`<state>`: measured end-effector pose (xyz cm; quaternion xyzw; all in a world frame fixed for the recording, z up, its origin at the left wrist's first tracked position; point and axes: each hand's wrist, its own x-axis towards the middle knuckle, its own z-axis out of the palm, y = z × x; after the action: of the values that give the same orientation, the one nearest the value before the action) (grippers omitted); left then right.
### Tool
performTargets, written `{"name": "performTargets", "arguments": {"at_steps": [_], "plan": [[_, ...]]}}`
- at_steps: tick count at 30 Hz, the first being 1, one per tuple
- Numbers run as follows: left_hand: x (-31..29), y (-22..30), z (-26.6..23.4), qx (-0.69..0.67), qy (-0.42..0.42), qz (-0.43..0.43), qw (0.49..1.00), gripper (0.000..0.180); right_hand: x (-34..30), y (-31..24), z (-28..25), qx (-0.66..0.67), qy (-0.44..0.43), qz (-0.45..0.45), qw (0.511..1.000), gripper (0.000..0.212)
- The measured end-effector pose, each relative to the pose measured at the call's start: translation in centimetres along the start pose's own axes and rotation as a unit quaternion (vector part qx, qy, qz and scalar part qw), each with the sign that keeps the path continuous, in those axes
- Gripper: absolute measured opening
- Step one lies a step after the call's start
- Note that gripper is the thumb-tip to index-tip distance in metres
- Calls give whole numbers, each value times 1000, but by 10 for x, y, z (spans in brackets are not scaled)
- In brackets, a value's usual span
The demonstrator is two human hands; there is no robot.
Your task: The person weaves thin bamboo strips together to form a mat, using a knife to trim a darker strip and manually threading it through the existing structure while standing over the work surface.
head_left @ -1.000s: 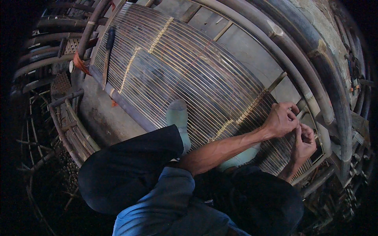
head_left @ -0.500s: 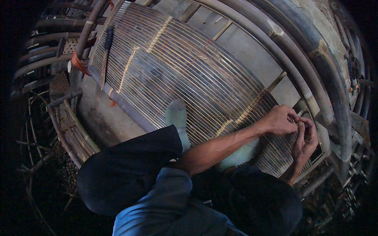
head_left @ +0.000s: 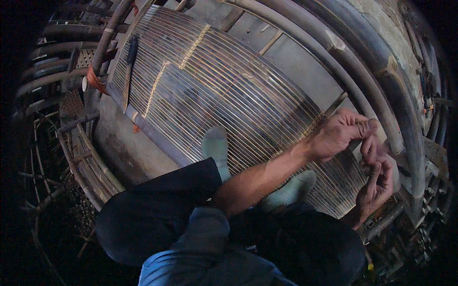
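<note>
Both hands are close together over the right end of a wide panel of thin bamboo slats [head_left: 224, 102]. My left hand [head_left: 336, 136] is closed, with thumb and finger pinched. Just below it, my right hand [head_left: 379, 178] is bent with its fingers curled in, nearly touching the left. Whatever lies between the fingertips is too small or hidden to name. Pale woven bands [head_left: 194, 46] cross the slats. Two pale green shoes or socks [head_left: 215, 148] on my feet rest on the panel.
A knife with a black handle [head_left: 132, 50] lies across the panel's left end. Thick bamboo poles [head_left: 350, 52] curve along the far right side. Orange strips [head_left: 97, 81] are tied on a frame at the left, near a low bamboo stand [head_left: 88, 152].
Both hands have risen from the panel and come nearer, the left turning over with its pinch held higher. The right has shifted slightly right. Panel and knife stay in place.
</note>
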<state>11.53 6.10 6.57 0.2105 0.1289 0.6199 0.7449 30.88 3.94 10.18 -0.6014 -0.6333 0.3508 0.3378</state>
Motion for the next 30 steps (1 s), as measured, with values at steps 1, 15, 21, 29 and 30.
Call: {"name": "performTargets", "arguments": {"at_steps": [1, 15, 21, 29, 30], "plan": [[-3, 0, 4, 3, 0, 2, 1000, 48, -3, -2, -1, 3, 0, -2, 1000, 13], [12, 162, 28, 455, -50, -189, 869, 50, -32, 31, -38, -9, -158, 45, 986, 13], [-102, 281, -41, 729, -17, -443, 522, 58, -170, 228, -71, 25, -217, 301, 928, 12], [-396, 390, -120, 685, 501, -464, 252, 41, -173, 160, -54, -101, -258, 280, 919, 15], [-432, 396, -130, 696, 489, -477, 222, 38, -165, 149, -50, -114, -258, 257, 924, 16]]}}
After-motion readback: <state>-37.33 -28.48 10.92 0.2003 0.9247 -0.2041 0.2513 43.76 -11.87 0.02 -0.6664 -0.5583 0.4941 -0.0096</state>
